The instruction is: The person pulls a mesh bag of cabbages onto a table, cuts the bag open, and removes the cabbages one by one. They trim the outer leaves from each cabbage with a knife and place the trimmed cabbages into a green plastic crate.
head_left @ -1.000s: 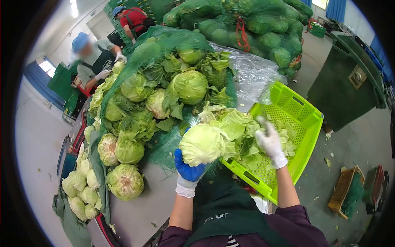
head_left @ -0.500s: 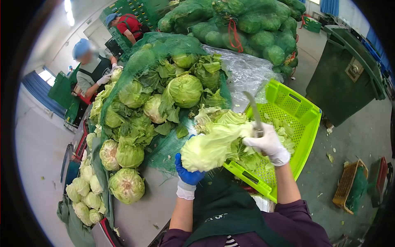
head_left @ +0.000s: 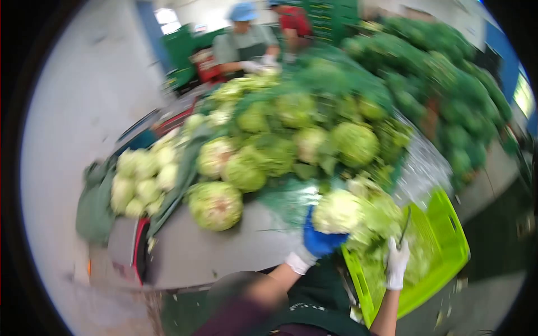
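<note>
The left hand (head_left: 324,242), gloved in blue, was seen from the head camera cupped around the underside of a pale cabbage head (head_left: 338,211), which was held up at the near edge of a metal-grey table (head_left: 255,238). By the right hand (head_left: 397,262), gloved in white, a knife (head_left: 406,225) was gripped with fingers bent at its lower end, its dark curved blade pointed upward over a lime-green crate (head_left: 457,227). Loose leaves (head_left: 378,224) were heaped between the held head and the knife, and more were scattered in the crate. A single cabbage (head_left: 216,206) was left sitting on the table, in front of a large pile of leafy cabbages (head_left: 354,144) partly covered by green netting (head_left: 330,75). Paler heads (head_left: 147,175) were grouped at the left beside a green cloth (head_left: 96,213). Clear plastic sheeting (head_left: 424,162) was spread behind the crate, below stacked net sacks (head_left: 448,95) of produce, blurred in the frame. Across the pile, cabbages were being handled by a co-worker in a blue cap (head_left: 242,47), near whom a person in red (head_left: 295,22) was partly seen.
</note>
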`<state>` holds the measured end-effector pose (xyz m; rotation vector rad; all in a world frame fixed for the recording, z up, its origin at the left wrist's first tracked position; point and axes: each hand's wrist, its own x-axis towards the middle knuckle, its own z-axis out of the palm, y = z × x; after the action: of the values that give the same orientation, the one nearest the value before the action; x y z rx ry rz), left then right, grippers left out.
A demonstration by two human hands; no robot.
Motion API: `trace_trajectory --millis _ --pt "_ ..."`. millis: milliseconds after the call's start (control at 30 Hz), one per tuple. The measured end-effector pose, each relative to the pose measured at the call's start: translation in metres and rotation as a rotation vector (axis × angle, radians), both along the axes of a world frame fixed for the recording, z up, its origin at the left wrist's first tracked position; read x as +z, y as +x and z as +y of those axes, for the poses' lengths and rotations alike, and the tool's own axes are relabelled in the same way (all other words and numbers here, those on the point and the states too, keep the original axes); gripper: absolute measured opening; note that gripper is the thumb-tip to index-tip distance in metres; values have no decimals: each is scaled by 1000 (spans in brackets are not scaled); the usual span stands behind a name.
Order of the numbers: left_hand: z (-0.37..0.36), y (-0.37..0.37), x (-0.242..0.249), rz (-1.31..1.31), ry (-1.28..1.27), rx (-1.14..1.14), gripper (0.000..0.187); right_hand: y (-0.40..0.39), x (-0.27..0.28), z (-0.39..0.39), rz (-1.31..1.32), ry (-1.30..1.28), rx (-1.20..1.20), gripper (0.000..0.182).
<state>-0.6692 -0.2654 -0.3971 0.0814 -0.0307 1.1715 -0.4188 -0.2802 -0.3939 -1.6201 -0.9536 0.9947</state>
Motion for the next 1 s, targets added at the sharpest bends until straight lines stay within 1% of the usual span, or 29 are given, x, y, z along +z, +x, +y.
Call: trace_trajectory --millis 67,100,133,167,200,233,267,300,333,367,400,433,467,500,533,567,600,667,700,767,800,833,867,933,967,1000 --pt "3 -16 3 -132 1 -3 76 -33 1 4 28 9 157 22" --pt "0 -39 12 -128 30 75 76 -36 -24 11 -54 44 216 20" --pt "-3 -59 25 -68 84 149 76 -48 -24 18 -51 66 279 20" --pt "-6 -75 40 -10 130 209 75 -57 -18 22 -174 24 312 29" --pt "-17 -97 73 150 118 359 76 -62 -16 24 -299 -18 327 39" --pt "-32 -124 102 309 100 509 77 -65 -26 24 -301 -2 358 39" --pt "-32 -165 84 26 261 440 79 -68 -40 22 -577 260 277 51" --pt "-42 -195 101 253 212 637 78 -75 -46 25 -840 526 180 64" --pt "-43 -233 94 778 206 956 76 -82 -38 26 -835 542 197 64" --pt "-62 -254 130 338 190 858 74 -88 -20 24 -800 253 218 73" --pt "-72 -282 143 359 164 919 75 -96 -11 26 -759 -37 235 83" --pt "-79 -318 142 401 127 969 76 -96 -26 31 -805 9 168 66" --pt "-86 -349 143 370 142 994 75 -96 -32 34 -801 16 179 66" --pt "-94 -384 138 427 44 1076 72 -93 -34 35 -888 51 168 66" --pt "-100 -415 134 449 -107 1169 69 -89 -39 37 -976 85 153 73" --pt "-103 -439 134 483 -209 1245 64 -81 -50 45 -942 11 211 104" --pt "-104 -468 128 505 -264 1280 61 -84 -52 45 -939 9 207 104" --pt "-99 -503 132 586 -266 1263 57 -86 -45 46 -1026 -9 183 98" --pt "-92 -522 128 585 -261 1254 57 -92 -32 46 -1024 -168 205 100" --pt "-69 -558 121 825 -324 1249 54 -97 -17 42 -1011 -188 227 99" --pt "-49 -555 130 905 -318 1294 51 -100 -11 38 -1000 -209 260 99" --pt "-31 -550 138 1059 -430 1366 52 -107 -3 35 -973 -174 254 96" --pt "-14 -549 142 1218 -545 1430 52 -109 -7 35 -981 -189 242 96" --pt "23 -569 130 1264 -528 1464 55 -102 -19 34 -933 -4 235 90" --pt "39 -577 128 1212 -547 1418 55 -98 -24 34 -950 -19 223 90" --pt "55 -588 123 1159 -564 1371 55 -92 -29 35 -984 21 239 81"
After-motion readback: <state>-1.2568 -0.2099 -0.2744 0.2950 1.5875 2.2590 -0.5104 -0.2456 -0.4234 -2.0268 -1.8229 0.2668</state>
